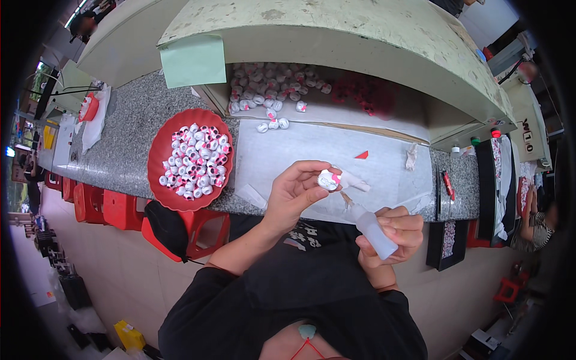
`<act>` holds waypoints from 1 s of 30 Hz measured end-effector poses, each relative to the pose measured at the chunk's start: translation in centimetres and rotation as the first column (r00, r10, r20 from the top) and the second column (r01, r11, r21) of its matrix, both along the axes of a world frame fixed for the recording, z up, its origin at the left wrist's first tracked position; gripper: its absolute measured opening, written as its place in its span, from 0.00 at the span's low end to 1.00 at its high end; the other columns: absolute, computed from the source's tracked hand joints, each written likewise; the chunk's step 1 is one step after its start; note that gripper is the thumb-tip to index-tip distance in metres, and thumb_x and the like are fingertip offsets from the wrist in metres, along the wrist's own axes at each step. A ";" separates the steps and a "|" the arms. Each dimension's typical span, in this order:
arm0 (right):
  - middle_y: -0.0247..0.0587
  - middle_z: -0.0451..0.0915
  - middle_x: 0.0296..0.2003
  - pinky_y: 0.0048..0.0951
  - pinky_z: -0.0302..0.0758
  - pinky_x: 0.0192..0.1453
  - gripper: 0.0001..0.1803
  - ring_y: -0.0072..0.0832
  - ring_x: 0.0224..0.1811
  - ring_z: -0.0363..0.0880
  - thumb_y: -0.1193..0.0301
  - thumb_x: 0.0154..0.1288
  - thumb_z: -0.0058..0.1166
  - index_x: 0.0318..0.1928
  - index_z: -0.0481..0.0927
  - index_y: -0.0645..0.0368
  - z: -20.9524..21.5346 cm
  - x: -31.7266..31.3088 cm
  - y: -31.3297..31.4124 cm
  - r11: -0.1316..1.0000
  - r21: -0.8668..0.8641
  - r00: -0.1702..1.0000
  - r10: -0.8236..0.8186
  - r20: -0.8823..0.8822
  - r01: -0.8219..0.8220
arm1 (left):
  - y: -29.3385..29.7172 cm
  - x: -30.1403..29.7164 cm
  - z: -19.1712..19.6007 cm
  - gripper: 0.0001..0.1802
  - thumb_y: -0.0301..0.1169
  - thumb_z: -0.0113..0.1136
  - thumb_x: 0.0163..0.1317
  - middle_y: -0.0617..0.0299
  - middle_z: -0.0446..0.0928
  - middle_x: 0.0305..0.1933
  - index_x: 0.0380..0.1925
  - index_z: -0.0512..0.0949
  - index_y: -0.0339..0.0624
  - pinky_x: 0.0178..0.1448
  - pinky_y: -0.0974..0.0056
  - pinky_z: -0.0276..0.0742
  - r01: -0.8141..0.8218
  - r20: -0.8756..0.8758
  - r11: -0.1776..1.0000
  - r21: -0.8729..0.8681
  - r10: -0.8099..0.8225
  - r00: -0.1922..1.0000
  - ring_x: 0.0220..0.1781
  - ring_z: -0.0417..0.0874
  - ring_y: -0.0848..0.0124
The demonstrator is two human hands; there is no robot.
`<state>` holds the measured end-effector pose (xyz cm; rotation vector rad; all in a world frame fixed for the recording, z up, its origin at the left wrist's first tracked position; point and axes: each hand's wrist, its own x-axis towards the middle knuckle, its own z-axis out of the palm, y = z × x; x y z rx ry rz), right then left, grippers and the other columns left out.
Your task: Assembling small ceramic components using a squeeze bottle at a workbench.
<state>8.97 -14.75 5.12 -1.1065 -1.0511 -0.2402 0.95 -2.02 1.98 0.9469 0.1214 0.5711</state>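
Observation:
Between the thumb and fingers of my left hand (291, 195) is a small round white figurine head (328, 180) with pink on it, held above the white paper sheet (276, 153). My right hand (403, 231) is wrapped round a translucent squeeze bottle (375, 231). The bottle is tilted, its narrow tip pointing up and left toward the figurine head; whether the two touch I cannot tell. Just behind the figurine head lies a white elongated thing (358, 182), partly hidden. A red scalloped bowl (157, 185) full of similar white, pink and dark pieces stands to the left.
Under a pale shelf (336, 33) lie many more white figurine heads (273, 84) and a pink-red heap (363, 96). A red triangular scrap (361, 155) and crumpled tissue (411, 156) rest on the paper. A red-labelled tube (448, 185) lies right. Red stools (207, 231) stand below left.

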 end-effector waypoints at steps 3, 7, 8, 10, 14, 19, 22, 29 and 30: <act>0.36 0.65 0.28 0.20 0.69 0.24 0.20 0.22 0.22 0.65 0.75 0.37 0.64 0.32 0.67 0.58 0.0 0.0 -0.1 1.000 -0.009 1.000 0.008 0.007 -0.008 | -0.1 0.0 0.0 0.19 0.22 0.54 0.51 0.49 0.70 0.43 0.44 0.65 0.34 0.47 0.65 0.71 0.007 -0.011 1.000 0.009 -0.007 1.000 0.41 0.75 0.66; 0.36 0.64 0.28 0.19 0.68 0.24 0.20 0.22 0.22 0.65 0.75 0.37 0.64 0.32 0.67 0.58 0.0 -0.1 -0.1 1.000 -0.014 1.000 0.022 0.007 -0.022 | -0.1 0.0 0.0 0.18 0.21 0.54 0.51 0.49 0.70 0.43 0.44 0.65 0.34 0.48 0.65 0.71 0.011 -0.016 1.000 0.003 -0.011 1.000 0.41 0.75 0.66; 0.36 0.64 0.28 0.19 0.68 0.24 0.20 0.22 0.22 0.65 0.75 0.37 0.64 0.32 0.67 0.58 0.0 -0.1 -0.1 1.000 -0.014 1.000 0.023 0.006 -0.023 | -0.1 0.0 0.0 0.18 0.21 0.54 0.51 0.49 0.70 0.43 0.44 0.65 0.34 0.48 0.65 0.71 0.005 -0.015 1.000 0.005 -0.005 1.000 0.41 0.75 0.67; 0.36 0.65 0.28 0.19 0.68 0.24 0.21 0.22 0.22 0.65 0.74 0.37 0.64 0.32 0.67 0.58 0.0 -0.1 -0.1 0.999 -0.024 1.000 0.021 0.013 -0.021 | -0.1 0.0 0.2 0.18 0.21 0.54 0.51 0.49 0.70 0.43 0.44 0.65 0.34 0.48 0.65 0.71 0.014 -0.023 1.000 0.006 -0.014 1.000 0.42 0.75 0.67; 0.35 0.65 0.28 0.20 0.69 0.24 0.21 0.22 0.22 0.65 0.74 0.37 0.64 0.33 0.67 0.57 0.0 0.0 -0.2 0.999 -0.039 1.000 0.009 0.013 -0.008 | -0.2 -0.1 0.1 0.18 0.18 0.53 0.50 0.50 0.70 0.43 0.43 0.65 0.33 0.48 0.65 0.71 0.002 -0.018 0.997 0.075 -0.001 1.000 0.45 0.73 0.67; 0.35 0.65 0.28 0.20 0.69 0.25 0.21 0.22 0.22 0.66 0.75 0.37 0.65 0.33 0.68 0.57 0.0 -0.2 0.1 1.000 -0.022 1.000 0.011 -0.005 -0.011 | 0.0 0.0 -0.3 0.18 0.16 0.53 0.48 0.51 0.68 0.44 0.42 0.67 0.32 0.49 0.66 0.70 -0.030 0.009 0.975 0.220 0.028 1.000 0.48 0.70 0.67; 0.35 0.65 0.28 0.21 0.69 0.25 0.21 0.23 0.23 0.67 0.74 0.36 0.65 0.33 0.68 0.57 0.0 0.0 0.0 0.998 -0.062 1.000 0.020 0.020 -0.018 | 0.0 -0.2 -0.2 0.18 0.16 0.53 0.48 0.51 0.68 0.44 0.42 0.68 0.31 0.52 0.65 0.67 -0.040 -0.017 0.958 0.285 0.046 0.999 0.49 0.69 0.67; 0.35 0.65 0.27 0.21 0.69 0.26 0.21 0.23 0.22 0.66 0.73 0.37 0.65 0.32 0.67 0.57 0.2 0.1 -0.6 0.986 -0.169 0.999 0.000 0.044 0.008 | 0.3 -0.2 -0.3 0.17 0.15 0.53 0.47 0.51 0.68 0.45 0.41 0.69 0.32 0.53 0.64 0.64 -0.093 -0.004 0.930 0.356 0.102 0.995 0.49 0.69 0.66; 0.35 0.65 0.27 0.20 0.69 0.26 0.21 0.23 0.22 0.66 0.72 0.37 0.65 0.32 0.67 0.57 0.0 0.1 -0.5 0.988 -0.154 0.999 -0.028 0.020 0.031 | 0.4 -0.2 -0.3 0.17 0.15 0.53 0.47 0.51 0.68 0.45 0.41 0.69 0.32 0.53 0.64 0.64 -0.092 -0.005 0.930 0.355 0.100 0.995 0.49 0.69 0.66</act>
